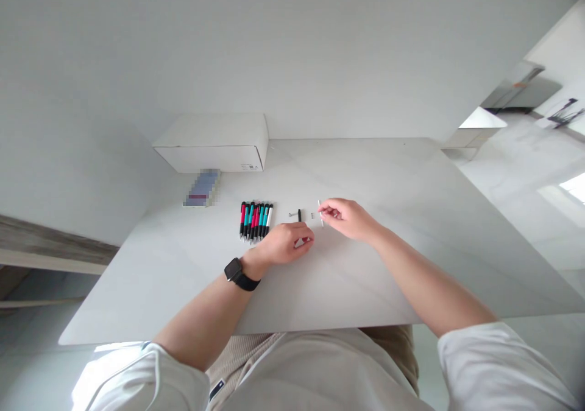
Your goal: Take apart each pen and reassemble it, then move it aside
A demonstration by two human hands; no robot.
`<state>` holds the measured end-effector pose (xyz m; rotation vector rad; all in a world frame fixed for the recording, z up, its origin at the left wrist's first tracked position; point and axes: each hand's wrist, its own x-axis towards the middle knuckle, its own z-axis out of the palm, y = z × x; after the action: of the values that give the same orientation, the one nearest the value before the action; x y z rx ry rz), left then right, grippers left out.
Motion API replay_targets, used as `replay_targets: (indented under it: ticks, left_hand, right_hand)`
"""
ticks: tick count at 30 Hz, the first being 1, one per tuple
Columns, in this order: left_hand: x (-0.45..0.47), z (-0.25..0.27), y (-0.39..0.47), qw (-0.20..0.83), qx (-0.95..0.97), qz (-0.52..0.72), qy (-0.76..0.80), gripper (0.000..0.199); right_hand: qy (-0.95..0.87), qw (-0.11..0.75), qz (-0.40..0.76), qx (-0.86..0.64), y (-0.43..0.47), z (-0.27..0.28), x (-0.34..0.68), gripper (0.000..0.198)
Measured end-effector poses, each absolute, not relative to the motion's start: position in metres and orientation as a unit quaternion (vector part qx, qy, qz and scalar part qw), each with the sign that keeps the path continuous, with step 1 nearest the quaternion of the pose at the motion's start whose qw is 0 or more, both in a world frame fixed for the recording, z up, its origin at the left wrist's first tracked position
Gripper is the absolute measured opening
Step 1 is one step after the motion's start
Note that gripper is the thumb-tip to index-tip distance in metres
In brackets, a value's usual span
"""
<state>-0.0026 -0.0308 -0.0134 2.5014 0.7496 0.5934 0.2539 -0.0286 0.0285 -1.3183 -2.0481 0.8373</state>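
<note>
My right hand (343, 216) pinches a thin white stick, apparently a pen refill (320, 204), which stands nearly upright in the view between thumb and fingers. My left hand (287, 243) rests low over the table with its fingers curled toward the thumb; whatever it holds, if anything, is hidden. Just beyond that hand lies a black pen part (299, 215), its lower end covered by the hand. Small metal pieces (292, 215) are beside it, and tiny spring-like bits (312, 215) lie between it and the refill. Left of my left hand, several red, teal and white pens (255, 221) form a row.
A white box (210, 158) stands at the back left against the wall. In front of it lies a blurred bluish pack (202, 189). The white table (411, 186) has its front edge at my body. A black watch (234, 270) is on my left wrist.
</note>
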Motion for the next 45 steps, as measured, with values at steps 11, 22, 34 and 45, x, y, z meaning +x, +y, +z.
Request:
replay_targets:
  ticks: [11,22,34,45]
  left_hand:
    - [0.003,-0.022,-0.032,0.229,0.92,0.184,0.259,0.017]
    - [0.002,-0.028,-0.032,0.199,0.939,0.148,0.238,0.016]
    - [0.01,-0.016,-0.015,0.066,0.864,0.295,0.402,0.012]
    - [-0.009,-0.03,0.003,0.015,0.824,0.222,0.522,0.029]
  right_hand:
    - [-0.827,0.111,0.353,-0.423,-0.059,-0.02,0.26,0.013]
    - [-0.835,0.12,0.342,-0.414,-0.058,-0.024,0.26,0.009]
    - [-0.832,0.113,0.376,-0.392,-0.055,-0.02,0.265,0.01]
    - [-0.789,0.296,0.255,-0.475,-0.049,-0.004,0.264,0.018]
